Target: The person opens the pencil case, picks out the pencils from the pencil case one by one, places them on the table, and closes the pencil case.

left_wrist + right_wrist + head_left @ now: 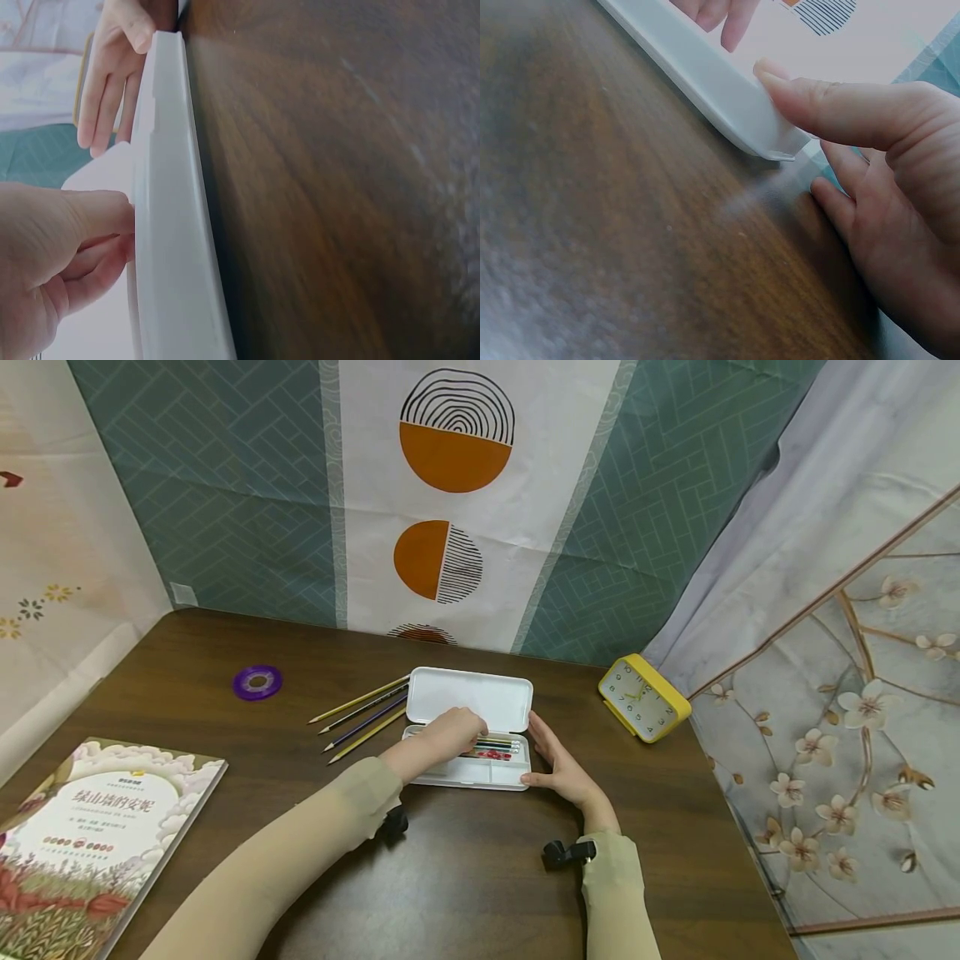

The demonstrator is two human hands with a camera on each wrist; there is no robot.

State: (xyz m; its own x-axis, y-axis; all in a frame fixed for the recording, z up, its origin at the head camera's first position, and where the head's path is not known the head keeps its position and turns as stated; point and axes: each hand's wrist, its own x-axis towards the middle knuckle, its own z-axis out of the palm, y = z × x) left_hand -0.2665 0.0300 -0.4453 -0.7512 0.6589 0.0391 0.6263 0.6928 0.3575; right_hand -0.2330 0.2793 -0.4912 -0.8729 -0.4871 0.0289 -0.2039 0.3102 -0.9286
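Note:
A white pencil case (470, 695) lies with its lid folded back, several pencils (495, 743) in its rear compartment. My left hand (450, 732) reaches over the left part of the case with fingers bent down inside. In the left wrist view, its thumb and forefinger (105, 214) come together at the case's wall, which hides the fingertips; whether they pinch a pencil I cannot tell. My right hand (566, 772) is spread along the case's right side, fingers straight beside the lid. Its thumb (810, 105) rests at the front right corner.
Several loose pencils (367, 718) fan out left of the case. Farther left are a purple tape roll (243, 686) and an illustrated book (112, 827). A yellow alarm clock (637, 697) stands at the right on the brown table (480, 877), with a patterned cloth (480, 527) behind.

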